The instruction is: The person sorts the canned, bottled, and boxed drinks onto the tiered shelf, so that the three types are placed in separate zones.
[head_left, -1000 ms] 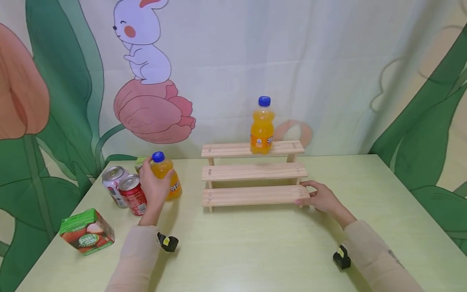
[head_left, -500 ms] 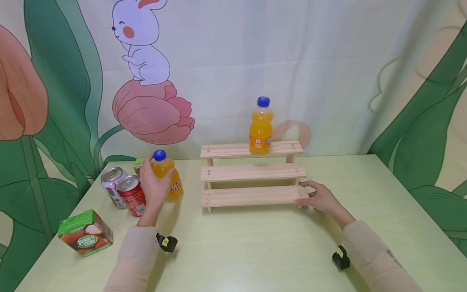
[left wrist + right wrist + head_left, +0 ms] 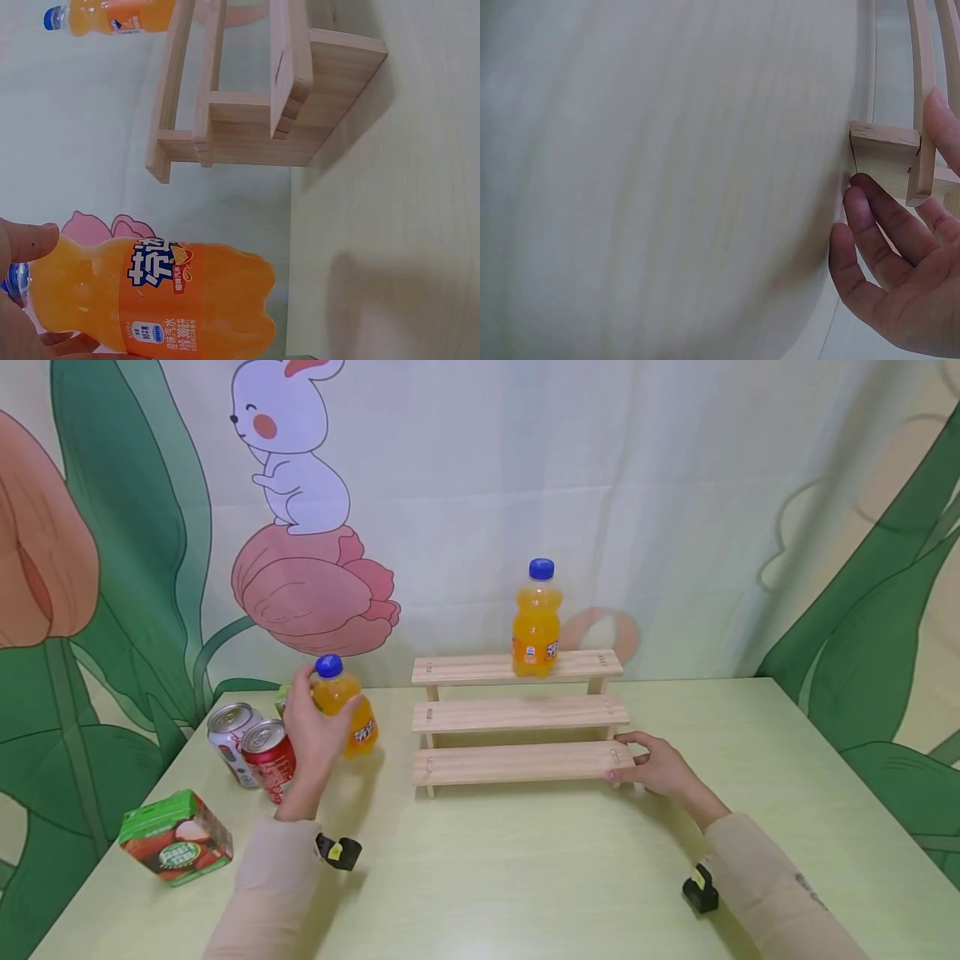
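Observation:
My left hand grips an orange soda bottle with a blue cap around its upper part. In the left wrist view the bottle hangs above the table, apart from its shadow. My right hand holds the right end of the lowest board of a three-step wooden rack. In the right wrist view the thumb lies on the board's face, with the other fingers about its end and leg. A second orange soda bottle stands upright on the rack's top step, right of its middle.
Left of my left hand stand a red can and a white-and-purple can. A green-topped juice carton is nearer the table's left edge. Another green box is mostly hidden behind my left hand. A printed curtain hangs behind the table.
My left hand has raised the orange soda bottle off the table, moving it slightly up and away. The right hand and the rack keep their places.

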A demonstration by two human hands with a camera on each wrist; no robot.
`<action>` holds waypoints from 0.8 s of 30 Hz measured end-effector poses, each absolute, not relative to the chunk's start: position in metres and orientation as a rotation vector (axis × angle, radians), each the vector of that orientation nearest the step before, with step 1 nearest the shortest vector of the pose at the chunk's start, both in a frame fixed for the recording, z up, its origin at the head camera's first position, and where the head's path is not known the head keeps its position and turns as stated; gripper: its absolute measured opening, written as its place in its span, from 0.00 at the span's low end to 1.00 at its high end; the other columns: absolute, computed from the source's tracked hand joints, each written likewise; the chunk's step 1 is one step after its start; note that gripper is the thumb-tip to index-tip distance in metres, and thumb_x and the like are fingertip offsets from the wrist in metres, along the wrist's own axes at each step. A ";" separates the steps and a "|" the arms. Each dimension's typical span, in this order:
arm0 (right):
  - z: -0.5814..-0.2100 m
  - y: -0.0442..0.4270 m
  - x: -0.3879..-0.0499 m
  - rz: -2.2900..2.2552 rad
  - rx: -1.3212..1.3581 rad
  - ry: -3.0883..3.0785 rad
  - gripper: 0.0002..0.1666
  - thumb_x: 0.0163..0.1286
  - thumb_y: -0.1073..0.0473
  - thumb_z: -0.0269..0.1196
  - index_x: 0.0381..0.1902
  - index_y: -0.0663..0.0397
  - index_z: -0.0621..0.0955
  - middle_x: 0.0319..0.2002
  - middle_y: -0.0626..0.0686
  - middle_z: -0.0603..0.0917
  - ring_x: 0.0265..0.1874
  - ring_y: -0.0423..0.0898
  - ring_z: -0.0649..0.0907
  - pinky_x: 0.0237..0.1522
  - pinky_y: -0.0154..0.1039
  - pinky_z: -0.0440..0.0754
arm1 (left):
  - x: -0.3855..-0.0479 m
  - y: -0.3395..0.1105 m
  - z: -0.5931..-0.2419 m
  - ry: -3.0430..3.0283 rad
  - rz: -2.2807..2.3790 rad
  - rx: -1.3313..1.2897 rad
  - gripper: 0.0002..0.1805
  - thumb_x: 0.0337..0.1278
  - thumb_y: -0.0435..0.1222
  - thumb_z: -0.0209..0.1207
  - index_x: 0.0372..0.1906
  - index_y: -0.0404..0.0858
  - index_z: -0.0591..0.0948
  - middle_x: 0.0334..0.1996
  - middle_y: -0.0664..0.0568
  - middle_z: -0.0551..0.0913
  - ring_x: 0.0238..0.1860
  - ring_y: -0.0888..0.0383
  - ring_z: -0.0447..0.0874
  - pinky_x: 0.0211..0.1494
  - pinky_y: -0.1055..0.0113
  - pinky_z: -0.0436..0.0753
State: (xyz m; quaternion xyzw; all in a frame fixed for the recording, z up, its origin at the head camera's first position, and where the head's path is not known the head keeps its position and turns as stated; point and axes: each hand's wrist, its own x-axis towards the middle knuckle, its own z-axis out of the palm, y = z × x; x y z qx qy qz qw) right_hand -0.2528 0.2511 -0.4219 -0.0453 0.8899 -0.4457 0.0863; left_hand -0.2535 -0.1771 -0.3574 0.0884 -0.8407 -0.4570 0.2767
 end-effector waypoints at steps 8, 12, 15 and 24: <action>-0.421 0.251 -0.252 -1.331 -0.152 2.655 0.39 0.53 0.56 0.69 0.59 0.65 0.66 0.51 0.70 0.73 0.36 0.49 0.80 0.26 0.37 0.73 | -0.250 -0.174 -0.347 -2.232 -1.208 0.163 0.34 0.51 0.36 0.63 0.63 0.39 0.62 0.55 0.40 0.67 0.56 0.45 0.63 0.58 0.48 0.66; -0.421 0.252 -0.252 -1.341 -0.151 2.650 0.39 0.53 0.56 0.69 0.59 0.66 0.66 0.50 0.70 0.74 0.35 0.49 0.80 0.26 0.37 0.73 | -0.249 -0.173 -0.340 -2.213 -1.203 0.108 0.34 0.50 0.35 0.63 0.62 0.39 0.63 0.53 0.40 0.68 0.55 0.45 0.64 0.57 0.48 0.66; -0.421 0.252 -0.252 -1.341 -0.154 2.653 0.39 0.53 0.56 0.69 0.59 0.66 0.66 0.50 0.70 0.74 0.36 0.49 0.80 0.26 0.37 0.73 | -0.248 -0.172 -0.336 -2.202 -1.194 0.082 0.33 0.49 0.35 0.64 0.61 0.39 0.64 0.52 0.39 0.68 0.54 0.45 0.64 0.56 0.48 0.66; -0.423 0.251 -0.254 -1.324 -0.155 2.669 0.39 0.53 0.56 0.69 0.59 0.66 0.67 0.50 0.70 0.74 0.38 0.51 0.81 0.27 0.37 0.75 | -0.245 -0.168 -0.324 -2.192 -1.196 0.090 0.33 0.49 0.33 0.64 0.61 0.39 0.64 0.51 0.41 0.70 0.55 0.46 0.66 0.57 0.49 0.68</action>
